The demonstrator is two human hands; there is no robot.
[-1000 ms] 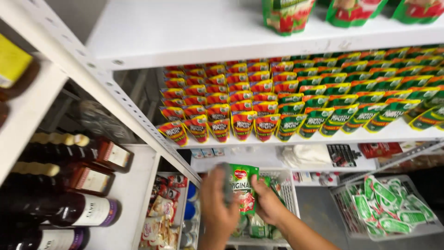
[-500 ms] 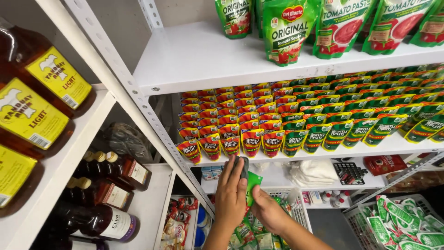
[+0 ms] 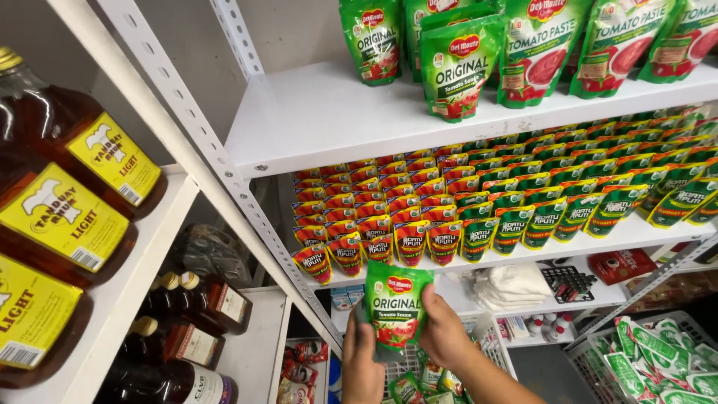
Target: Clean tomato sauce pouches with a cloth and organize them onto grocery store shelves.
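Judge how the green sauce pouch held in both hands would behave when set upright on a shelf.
The green sauce pouch looks soft-walled, so it probably flexes. The left hand and right hand pinch its sides; glossy film may slip. It could tip easily.

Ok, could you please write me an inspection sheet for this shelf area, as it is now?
Surface: white metal shelf, mostly bare at its left.
Job's things: green sauce pouch, upright, held by both hands.
Clutter: upright green pouches above; rows of small red and green sachets below; wire basket with more pouches.
Grippers: left hand and right hand grip the pouch.
Cables: nothing seen.
Surroundings: brown bottles on the left rack.
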